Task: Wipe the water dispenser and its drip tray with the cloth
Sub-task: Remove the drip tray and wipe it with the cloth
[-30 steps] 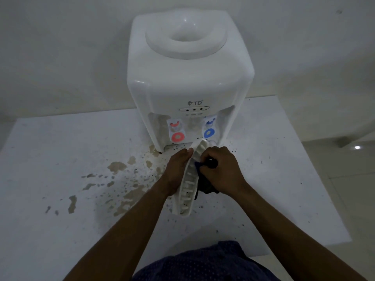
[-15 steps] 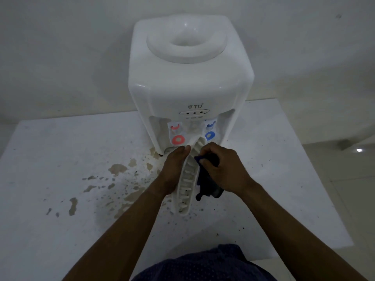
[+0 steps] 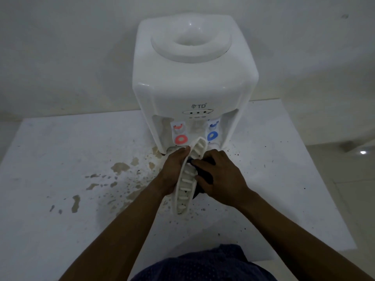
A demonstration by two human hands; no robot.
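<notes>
Since half a second ago little has changed: you still hold the drip tray (image 3: 185, 185) up on its edge in front of the water dispenser (image 3: 194, 78), and your right hand (image 3: 221, 175) has slid slightly down and in against the slotted face, so less of the cloth (image 3: 205, 179) shows than before

Your left hand (image 3: 173, 171) grips the tray from its back side, palm along the rim and fingertips hooked over the upper edge just below the red tap (image 3: 180, 139). Your right hand is curled round the dark cloth, bunching it under the palm and pressing it against the tray's ribs with the fingertips (image 3: 195, 162); only dark folds show between hand and tray. The tray stands tilted, with its top end near the dispenser's tap recess, between the red tap and the blue tap (image 3: 212, 135), and its lower end just above or on the table (image 3: 60, 220); which of the two cannot be told

The table is a white slab, scuffed, with brown stains (image 3: 120, 166) spread to the left of your hands and dark specks scattered around the dispenser's base and near the tray's lower end. The dispenser stands at the back edge against a plain pale wall (image 3: 71, 47), its top funnel open with no bottle seated. To the right the tiled floor (image 3: 353, 189) shows a small bright reflection (image 3: 363, 152). A dark dotted garment (image 3: 203, 264) fills the bottom edge
</notes>
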